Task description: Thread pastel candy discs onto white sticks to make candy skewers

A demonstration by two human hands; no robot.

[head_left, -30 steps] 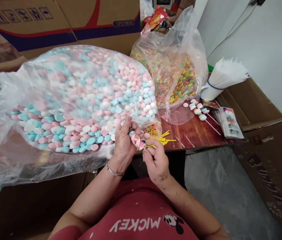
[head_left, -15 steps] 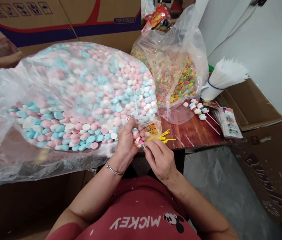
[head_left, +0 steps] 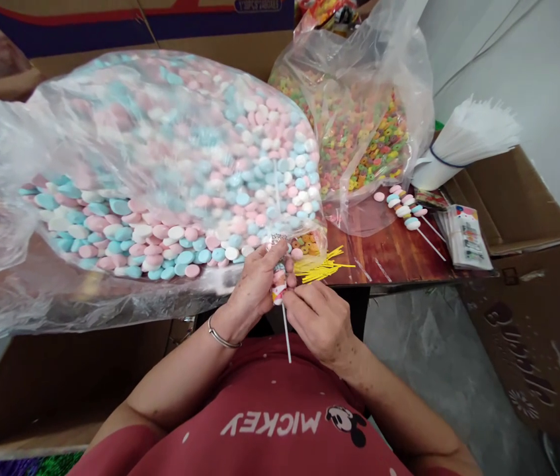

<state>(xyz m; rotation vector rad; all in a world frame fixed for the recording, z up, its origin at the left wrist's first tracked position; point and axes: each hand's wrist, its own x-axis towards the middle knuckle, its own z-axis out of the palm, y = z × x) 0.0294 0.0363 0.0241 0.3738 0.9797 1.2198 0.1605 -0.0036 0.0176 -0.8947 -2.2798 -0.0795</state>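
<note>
My left hand [head_left: 252, 281] is closed around a wrapped candy skewer [head_left: 278, 291], its pink, white and yellow printed wrapper showing between thumb and fingers. From the wrapper's lower end a white stick [head_left: 287, 337] points down toward my shirt. My right hand [head_left: 322, 317] pinches at the bottom of the wrapper, close to the stick; its fingertips are partly hidden. Just beyond it lies a pile of yellow twist ties [head_left: 322, 266]. Behind my left hand spreads a large clear bag of pink, white and blue marshmallows [head_left: 185, 258].
A clear bag of ring-shaped candy [head_left: 369, 152] stands behind. To the right are marshmallow skewers [head_left: 406, 210], a stack of printed bags [head_left: 468, 238], a container of white sticks [head_left: 473, 139] and cardboard boxes [head_left: 527, 337]. Another person's arm [head_left: 2, 86] shows at the far left.
The skewer's white stick now shows below the wrapper, pointing down. My right hand has shifted slightly lower beside it. The view has tilted downward a little.
</note>
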